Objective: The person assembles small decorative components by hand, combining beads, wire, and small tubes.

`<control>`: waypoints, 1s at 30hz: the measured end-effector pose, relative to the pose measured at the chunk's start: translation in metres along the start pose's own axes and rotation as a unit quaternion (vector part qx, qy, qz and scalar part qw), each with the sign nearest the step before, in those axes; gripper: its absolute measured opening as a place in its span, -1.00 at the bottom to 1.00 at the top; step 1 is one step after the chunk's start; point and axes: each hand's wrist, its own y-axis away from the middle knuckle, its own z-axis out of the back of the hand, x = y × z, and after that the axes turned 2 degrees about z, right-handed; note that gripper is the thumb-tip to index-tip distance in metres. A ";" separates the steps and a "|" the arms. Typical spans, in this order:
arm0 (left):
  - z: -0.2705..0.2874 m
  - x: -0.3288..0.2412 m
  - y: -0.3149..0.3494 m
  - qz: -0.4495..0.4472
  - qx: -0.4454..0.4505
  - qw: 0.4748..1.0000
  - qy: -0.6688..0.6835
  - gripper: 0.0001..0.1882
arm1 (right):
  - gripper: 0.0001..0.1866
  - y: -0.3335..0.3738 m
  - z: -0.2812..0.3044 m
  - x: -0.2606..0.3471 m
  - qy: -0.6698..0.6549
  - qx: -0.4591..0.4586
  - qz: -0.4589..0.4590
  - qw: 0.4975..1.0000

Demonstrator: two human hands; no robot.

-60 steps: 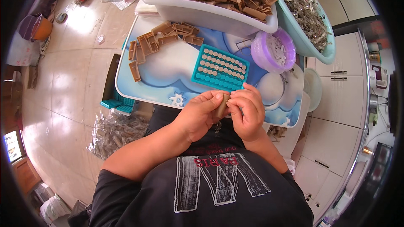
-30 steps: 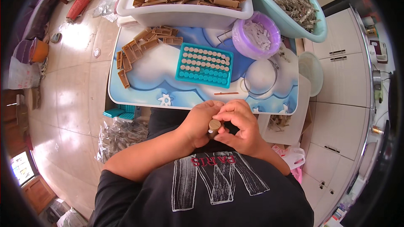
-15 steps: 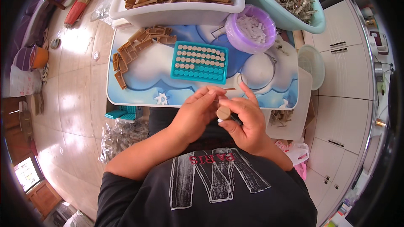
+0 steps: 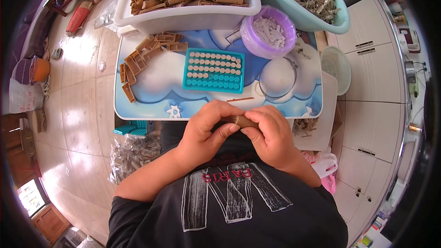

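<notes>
Just off the table's near edge, my left hand [image 4: 207, 127] and my right hand [image 4: 272, 131] meet around a small brown cylinder-shaped piece [image 4: 246, 121]. It lies sideways between them, pinched by thumbs and fingers of both hands; the left fingers cover its left part. Beyond the hands, a teal tray [image 4: 214, 90] on the table holds rows of small round cream pieces, with bare teal pegs in its nearest rows. A thin brown strip [image 4: 240, 99] lies between the tray and my hands.
Brown half-shell pieces [image 4: 136, 63] curve along the table's left side. Behind stand a white bin [image 4: 188, 20] of brown pieces, a turquoise tub [image 4: 337, 23] of plastic-wrapped pieces and a purple bowl [image 4: 290, 36] of white pieces. A wire ring [image 4: 295, 71] lies at right.
The brown piece has turned from showing its round end to lying sideways. My hands have closed together around it, and the right forefinger side has folded in. The white bit by my right thumb no longer shows.
</notes>
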 end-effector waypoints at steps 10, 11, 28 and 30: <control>-0.009 -0.006 -0.002 -0.039 -0.045 0.996 -0.073 -0.75 | -0.74 0.001 -0.011 -0.003 0.030 -0.045 0.041 0.998; -0.008 -0.007 -0.003 -0.015 -0.037 0.997 -0.071 -0.77 | -0.76 0.002 -0.010 -0.005 0.006 -0.037 0.004 0.999; 0.109 0.049 -0.087 -0.022 -0.112 0.789 -0.604 -0.76 | -0.68 0.243 0.099 -0.232 -0.106 -0.388 -0.587 0.703; 0.109 0.047 -0.091 -0.024 -0.112 0.790 -0.603 -0.82 | -0.71 0.254 0.092 -0.237 -0.077 -0.386 -0.598 0.698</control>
